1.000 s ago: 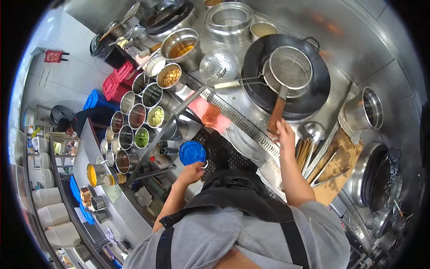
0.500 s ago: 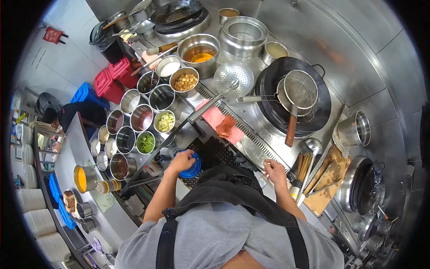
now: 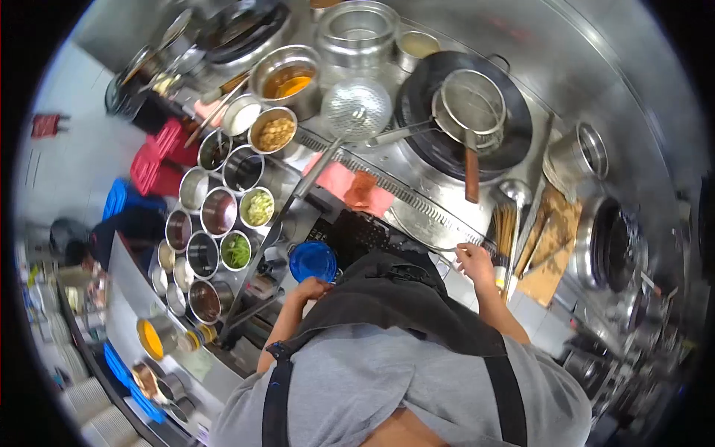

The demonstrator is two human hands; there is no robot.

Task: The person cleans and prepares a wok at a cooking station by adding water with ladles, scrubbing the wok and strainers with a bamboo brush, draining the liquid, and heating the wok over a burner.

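Observation:
My left hand hangs low at the left side of the black apron, just below a blue bucket on the floor. Its fingers are blurred and partly turned away. My right hand is near the front edge of the stove counter, fingers loosely bent and apart, with nothing visible in them. Beyond it, a wire-mesh strainer with a wooden handle rests over a black wok. A perforated skimmer lies to the left, its handle crossing a pink cloth.
On the left stand several steel pots of ingredients, including chopped greens and diced pale vegetables. A pot of orange liquid stands farther back. Right of my right hand are a bamboo brush, a ladle and a stained board.
The view has shifted, and the counter items appear higher and farther left. My left hand has dropped from beside the blue bucket to below it, near the apron. My right hand stays near the counter edge.

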